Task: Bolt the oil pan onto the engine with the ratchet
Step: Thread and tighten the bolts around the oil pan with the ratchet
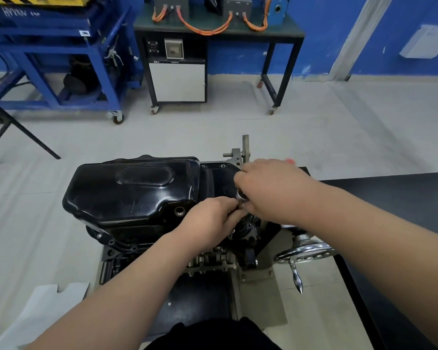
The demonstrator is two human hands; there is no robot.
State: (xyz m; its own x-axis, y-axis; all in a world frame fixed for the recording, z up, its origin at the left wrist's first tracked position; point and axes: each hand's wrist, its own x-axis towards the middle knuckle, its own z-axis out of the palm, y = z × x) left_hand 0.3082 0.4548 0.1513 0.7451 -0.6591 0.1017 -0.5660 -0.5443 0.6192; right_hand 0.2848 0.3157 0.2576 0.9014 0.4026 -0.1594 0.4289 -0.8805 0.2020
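Note:
A glossy black oil pan (137, 190) sits on top of the engine (213, 258), which is mounted on a stand. My right hand (271, 188) grips the chrome ratchet (240, 197) over the pan's near right flange; only the ratchet's head shows between the hands. My left hand (210, 221) pinches the tool's lower part just under that head. The bolt beneath is hidden by my fingers.
A chrome handwheel with crank handle (304, 251) juts from the stand at the right. A black table (390, 195) runs along the right side. Blue cart (61, 72) and a wheeled bench (213, 29) stand across the floor. White sheet (43, 306) lies lower left.

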